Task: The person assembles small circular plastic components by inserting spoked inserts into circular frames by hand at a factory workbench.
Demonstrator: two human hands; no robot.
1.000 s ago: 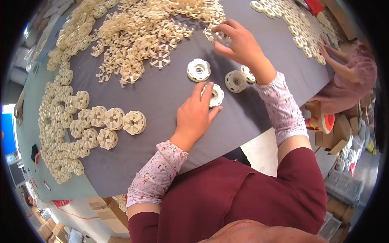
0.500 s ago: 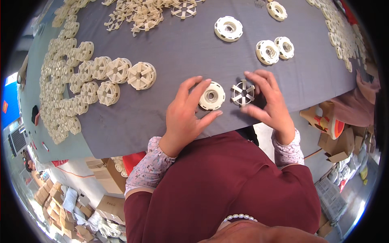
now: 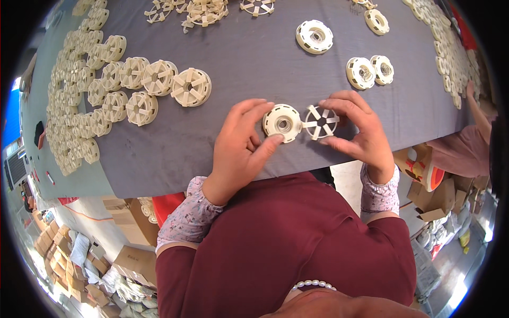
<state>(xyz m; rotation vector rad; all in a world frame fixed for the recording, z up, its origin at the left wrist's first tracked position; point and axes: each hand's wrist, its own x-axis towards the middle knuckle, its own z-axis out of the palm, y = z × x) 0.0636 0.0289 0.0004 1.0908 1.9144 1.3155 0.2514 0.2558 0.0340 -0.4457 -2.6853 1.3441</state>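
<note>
A round cream plastic housing [image 3: 272,132] with slots around its rim and a metal coil spring [image 3: 284,124] in its middle is held at the table's near edge. My left hand [image 3: 237,142] has it between thumb and fingertips at its left side. My right hand [image 3: 366,127] pinches a cream spoked ring [image 3: 310,125] by its right side. The ring is beside the housing, its left spoke close to or touching the housing's rim; I cannot tell which.
Two spring-fitted housings [image 3: 360,73] stand together ahead on the right, with a larger one [image 3: 314,37] beyond. Assembled discs [image 3: 191,87] cover the left side. Loose spoked rings [image 3: 204,11] are piled at the back. Another person's arm [image 3: 479,114] reaches onto the right side.
My right hand has closed on the spoked ring and brought it nearer the housing. My left fingers have tightened around the housing. Another person's arm has appeared at the right.
</note>
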